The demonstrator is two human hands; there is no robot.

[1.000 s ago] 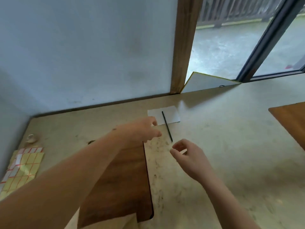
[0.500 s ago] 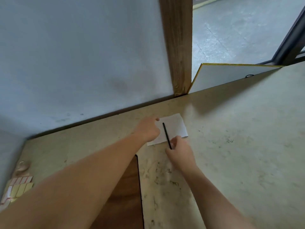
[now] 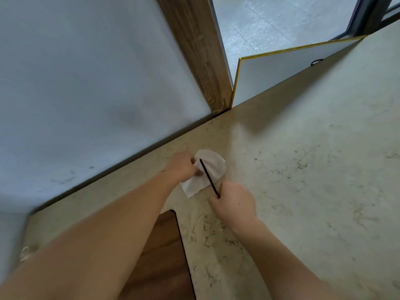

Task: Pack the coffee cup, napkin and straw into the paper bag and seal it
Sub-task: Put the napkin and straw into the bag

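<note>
On counter (image 3: 303,169): L hand (image 3: 180,166) w/ napkin (image 3: 211,169), R hand (image 3: 234,202) w/ straw (image 3: 208,177)

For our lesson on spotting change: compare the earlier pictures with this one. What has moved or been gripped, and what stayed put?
Both hands reached forward: the left hand now bunches up the napkin, which lay flat before, and the right hand pinches the near end of the straw. The straw still lies across the napkin on the table.

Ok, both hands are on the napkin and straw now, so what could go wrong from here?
The right hand pinches only the near end of the straw, so it may pivot or slip. The left hand bunches the napkin, which may crumple or snag the straw lying across it.
</note>
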